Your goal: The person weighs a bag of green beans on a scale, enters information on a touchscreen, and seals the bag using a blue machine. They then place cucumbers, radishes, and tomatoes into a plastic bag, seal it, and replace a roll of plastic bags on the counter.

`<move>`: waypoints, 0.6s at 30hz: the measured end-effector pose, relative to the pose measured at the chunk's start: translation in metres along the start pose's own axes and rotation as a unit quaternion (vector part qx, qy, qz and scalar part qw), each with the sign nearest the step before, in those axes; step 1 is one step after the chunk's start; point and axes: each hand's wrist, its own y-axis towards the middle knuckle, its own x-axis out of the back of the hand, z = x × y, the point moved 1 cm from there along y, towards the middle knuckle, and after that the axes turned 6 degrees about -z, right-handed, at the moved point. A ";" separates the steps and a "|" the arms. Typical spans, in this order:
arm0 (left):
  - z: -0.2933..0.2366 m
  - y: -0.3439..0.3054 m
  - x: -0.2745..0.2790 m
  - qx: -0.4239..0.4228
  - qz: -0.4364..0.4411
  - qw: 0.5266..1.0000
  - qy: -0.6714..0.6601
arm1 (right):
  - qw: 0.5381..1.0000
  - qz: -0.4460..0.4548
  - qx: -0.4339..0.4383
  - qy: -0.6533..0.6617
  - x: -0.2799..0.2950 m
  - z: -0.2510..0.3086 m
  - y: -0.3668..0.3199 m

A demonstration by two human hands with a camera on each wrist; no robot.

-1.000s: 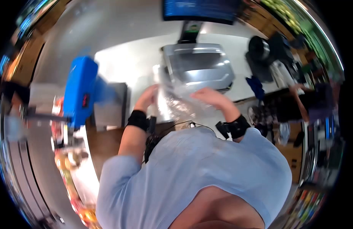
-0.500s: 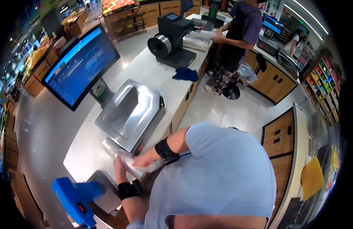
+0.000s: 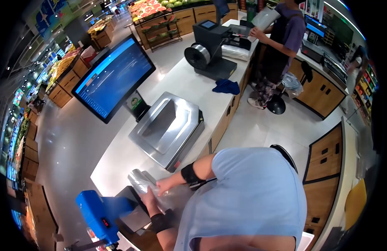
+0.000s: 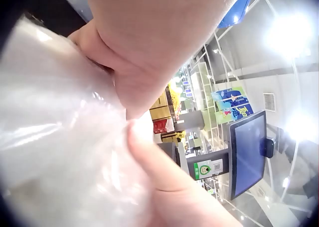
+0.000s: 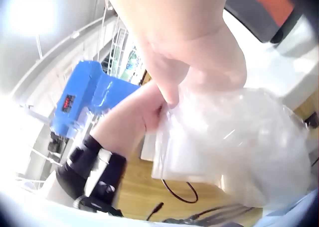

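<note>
Fingers of your left hand (image 3: 149,195) and right hand (image 3: 165,185) both pinch the clear bag (image 3: 139,179), hands touching. Bag sits on the counter (image 3: 118,154), near-left of the scale (image 3: 166,125), right of the blue device (image 3: 97,213).

We get bright, even store light in the head view, plus heavy fisheye bending and black corners all round. The steel scale (image 3: 166,123) shows soft glare and the monitor (image 3: 114,77) glows blue. Both wrist views go soft for us: the left hand (image 4: 149,48) is out of focus, ceiling lamps (image 4: 291,33) blow out white, and the plastic bag (image 5: 224,137) shines milky.
</note>
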 end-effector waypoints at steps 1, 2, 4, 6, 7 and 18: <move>-0.001 0.000 0.002 0.026 0.003 1.000 -0.012 | 0.999 0.006 0.008 0.032 0.021 0.024 -0.027; -0.001 -0.001 0.004 0.008 0.009 1.000 -0.020 | 1.000 -0.021 -0.008 -0.007 0.033 0.034 -0.033; -0.011 -0.011 0.013 -0.033 0.014 0.998 -0.049 | 0.985 -0.164 0.039 0.047 0.055 0.050 -0.060; -0.019 -0.006 0.017 -0.084 0.008 0.996 -0.034 | 0.981 -0.181 0.020 0.071 0.079 0.064 -0.080; -0.026 -0.006 0.022 -0.107 0.003 0.994 -0.027 | 0.976 -0.211 0.059 0.019 0.074 0.063 -0.085; -0.062 0.088 0.004 -0.320 0.030 0.944 0.072 | 0.921 -0.335 0.110 -0.164 0.097 0.119 -0.135</move>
